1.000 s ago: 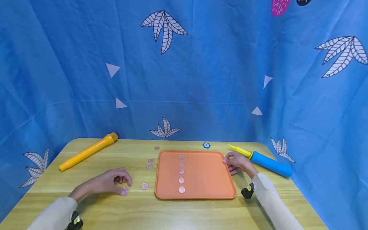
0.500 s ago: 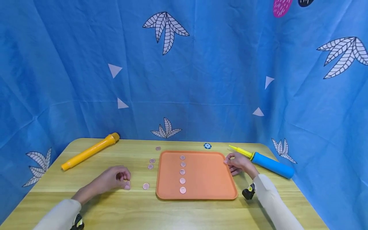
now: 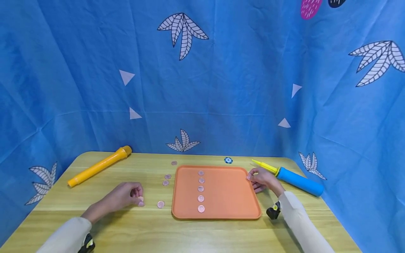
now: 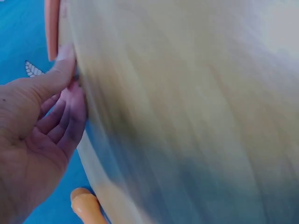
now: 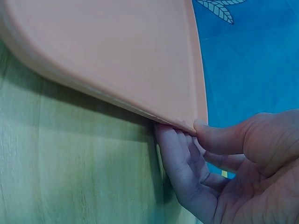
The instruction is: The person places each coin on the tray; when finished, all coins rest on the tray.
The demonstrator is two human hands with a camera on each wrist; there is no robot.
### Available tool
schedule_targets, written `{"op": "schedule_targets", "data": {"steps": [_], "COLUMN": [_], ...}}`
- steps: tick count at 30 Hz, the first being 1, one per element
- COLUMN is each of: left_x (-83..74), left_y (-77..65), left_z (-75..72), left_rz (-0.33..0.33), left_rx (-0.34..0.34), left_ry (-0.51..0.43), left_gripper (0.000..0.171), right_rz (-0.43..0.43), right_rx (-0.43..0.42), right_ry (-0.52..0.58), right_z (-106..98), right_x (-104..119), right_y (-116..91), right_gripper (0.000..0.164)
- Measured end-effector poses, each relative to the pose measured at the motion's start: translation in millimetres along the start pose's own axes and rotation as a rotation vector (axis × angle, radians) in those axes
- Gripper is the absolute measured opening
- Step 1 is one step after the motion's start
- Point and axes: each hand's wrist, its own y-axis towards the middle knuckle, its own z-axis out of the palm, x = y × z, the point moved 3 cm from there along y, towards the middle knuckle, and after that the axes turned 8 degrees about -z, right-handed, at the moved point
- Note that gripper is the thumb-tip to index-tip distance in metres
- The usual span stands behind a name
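Observation:
Between thumb and fingertips my left hand [image 3: 124, 195] pinches a small copper-coloured coin [image 3: 141, 199], close over the left side of the table. In the left wrist view the fingers mostly hide it. My right hand [image 3: 262, 178] grips the right rim of the orange tray [image 3: 231, 193]; the right wrist view has the thumb on the rim and the fingers beneath it. A column of several similar coins [image 3: 200, 189] lies on the tray, left of its middle. One loose coin [image 3: 160, 204] is on the wood just right of my left hand.
More coins [image 3: 166, 183] lie left of the tray, one [image 3: 174, 163] near the back. A blue-and-white poker chip [image 3: 228, 160] sits behind the tray. An orange toy microphone [image 3: 99, 166] lies back left, and a blue-and-yellow hand pump [image 3: 299, 181] right of my right hand.
My left thumb and fingers have closed on the coin that was on the table, and the hand has come up slightly. The right hand stays at the tray rim.

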Motion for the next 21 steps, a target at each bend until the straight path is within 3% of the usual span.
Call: {"op": "schedule_targets", "data": {"steps": [6,8,15,21], "left_x": [-5.0,-8.7,-30.2,-50.6], "left_y": [6.8,10.4,36.8,69.2], "left_z": [2.9,4.7,12.7,25.9], "left_rz": [-0.073,-0.108,-0.261,-0.259], "left_rx": [0.053,0.050,-0.046,-0.079], "left_ry": [-0.295,-0.367,-0.485,-0.564], "left_gripper": [0.005,0.009,0.021,0.024], "right_rz": [-0.014,-0.019,-0.030,-0.031], "right_rx": [0.004,0.003,-0.014,-0.011], "right_ry": [-0.001,-0.010,-0.036,-0.027], "right_z": [-1,-1,-1,-1], "right_x": [0,0,0,0], "right_y": [1,0,-1,-1], "right_gripper": [0.011,0.011,0.012,0.012]}}
